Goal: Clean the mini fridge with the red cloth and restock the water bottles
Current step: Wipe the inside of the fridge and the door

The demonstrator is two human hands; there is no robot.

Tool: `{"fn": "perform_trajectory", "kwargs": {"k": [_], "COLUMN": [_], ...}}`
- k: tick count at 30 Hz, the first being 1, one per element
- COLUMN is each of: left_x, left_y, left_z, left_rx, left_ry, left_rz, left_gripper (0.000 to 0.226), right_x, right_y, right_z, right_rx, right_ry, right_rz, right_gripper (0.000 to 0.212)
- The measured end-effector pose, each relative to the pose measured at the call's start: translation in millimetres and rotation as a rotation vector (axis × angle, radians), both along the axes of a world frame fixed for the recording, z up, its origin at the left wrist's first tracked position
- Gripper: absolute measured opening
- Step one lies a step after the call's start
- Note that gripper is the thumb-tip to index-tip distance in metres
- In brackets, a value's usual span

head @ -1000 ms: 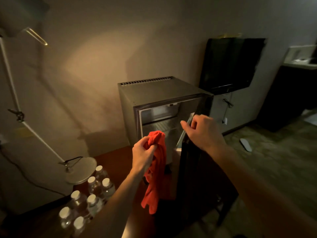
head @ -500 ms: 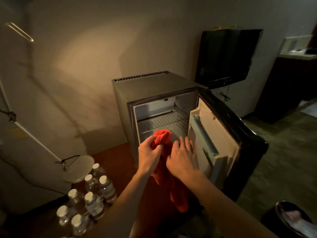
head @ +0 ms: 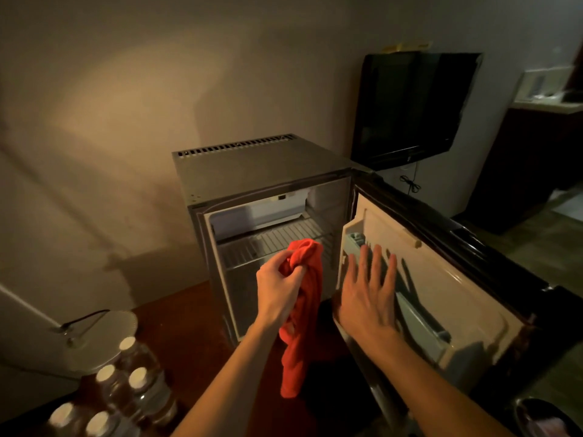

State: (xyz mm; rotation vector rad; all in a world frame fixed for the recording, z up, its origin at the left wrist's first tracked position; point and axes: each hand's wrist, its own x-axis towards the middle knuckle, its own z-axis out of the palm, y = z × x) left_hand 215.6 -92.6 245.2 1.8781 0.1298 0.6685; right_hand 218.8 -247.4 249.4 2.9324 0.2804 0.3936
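Dimness swallows much of the room: the lower fridge cavity under the wire shelf [head: 271, 239] is hard to read, and the water bottles [head: 135, 384] at the lower left are cut off by the frame edge, only caps and shoulders showing on the dark desk [head: 176, 323]. The mini fridge [head: 252, 171] stands open, its door [head: 441, 279] swung wide to the right. The left hand [head: 279, 290] grips the red cloth [head: 303, 326] bunched at the top, its tail hanging free in front of the opening. The right hand [head: 369, 294] lies flat with spread fingers against the door's inner liner, holding nothing. A lamp base [head: 104, 339] sits just behind the bottles; a television [head: 410, 105] hangs beyond the door.
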Motion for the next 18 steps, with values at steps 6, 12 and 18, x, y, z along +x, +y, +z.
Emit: {"fn": "perform_trajectory", "kwargs": {"k": [6, 12, 18], "left_x": [46, 70, 74], "left_y": [-27, -56, -99], "left_z": [-18, -42, -76], "left_rx": [-0.005, -0.067, 0.001], "left_ry": [-0.041, -0.154, -0.313], "left_rz": [-0.054, -0.016, -0.037], "left_gripper": [0.015, 0.021, 0.034], "right_x": [42, 54, 65], "right_y": [-2, -33, -73], "right_z": [-26, -42, -54], "right_rx": [0.129, 0.216, 0.162], "right_ry": [-0.137, -0.296, -0.464], "right_rz": [0.163, 0.183, 0.276], "right_gripper": [0.076, 0.075, 0.065]}}
